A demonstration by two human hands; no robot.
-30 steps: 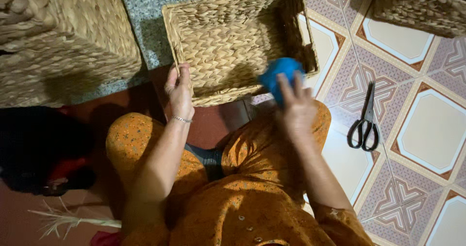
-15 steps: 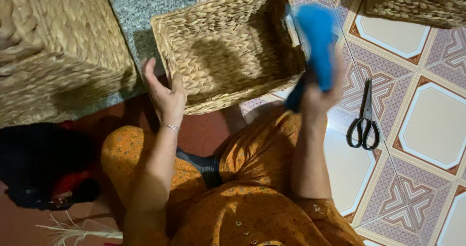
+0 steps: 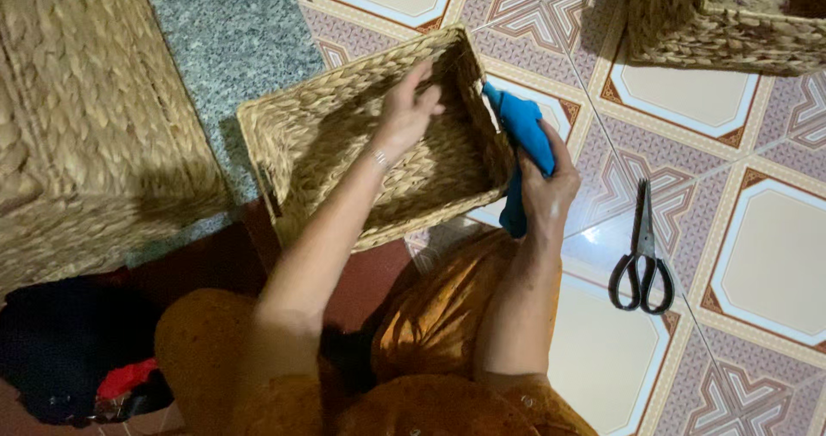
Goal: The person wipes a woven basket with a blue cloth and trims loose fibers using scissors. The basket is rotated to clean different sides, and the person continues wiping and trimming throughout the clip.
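Note:
A rectangular woven straw basket (image 3: 292, 135) lies open on the floor in front of my knees. My left hand (image 3: 404, 109) reaches inside it, fingers spread against the far inner wall near the right corner. My right hand (image 3: 546, 186) grips a bright blue cloth (image 3: 523, 130) just outside the basket's right end; the cloth's top touches the rim and its lower end hangs down below my fist.
Black-handled scissors (image 3: 641, 259) lie on the patterned tile floor to the right. A large woven box (image 3: 86, 126) stands at the left and another woven basket (image 3: 731, 23) at the top right. Dark and red cloth (image 3: 77, 358) lies at the lower left.
My left hand moved from the basket's near rim to inside it. My right hand lowered the blue cloth from above to beside the basket's right end.

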